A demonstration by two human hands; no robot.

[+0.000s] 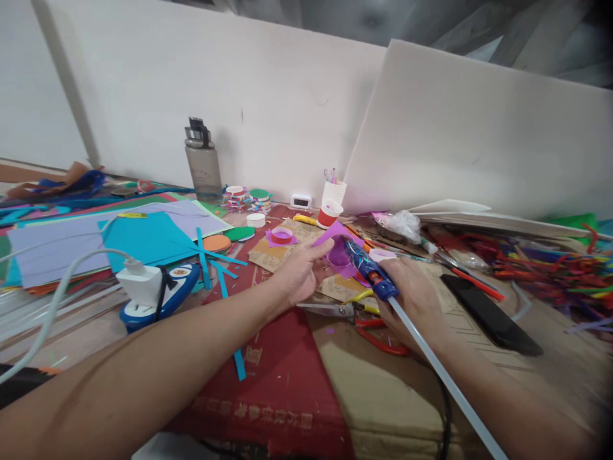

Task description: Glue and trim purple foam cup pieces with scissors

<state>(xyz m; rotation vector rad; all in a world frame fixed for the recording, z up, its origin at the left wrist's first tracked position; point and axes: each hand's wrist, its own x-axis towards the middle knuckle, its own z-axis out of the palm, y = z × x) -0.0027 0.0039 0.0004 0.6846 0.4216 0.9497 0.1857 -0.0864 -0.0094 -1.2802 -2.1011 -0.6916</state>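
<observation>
My left hand (309, 271) pinches a purple paper piece (338, 255) with a round, cup-like form in its middle. In my right hand (412, 297) is a blue glue gun (371, 271), its front end close against the purple paper. A long white glue stick (445, 377) sticks out of the gun's back toward me. Below the hands lie scissors (335, 310) with yellow grips and a red-handled tool (383, 342). Just beyond, a red and purple ring (281, 236) rests on a purple paper sheet. Whether the nozzle touches the paper is hidden.
Left are blue paper sheets (143, 236), blue strips (223, 281) and a power strip (165, 297) with a white plug. A bottle (203, 160) and paper cups (330, 213) stand by the wall. A black phone (491, 313) and colourful pipe cleaners (546, 268) lie right.
</observation>
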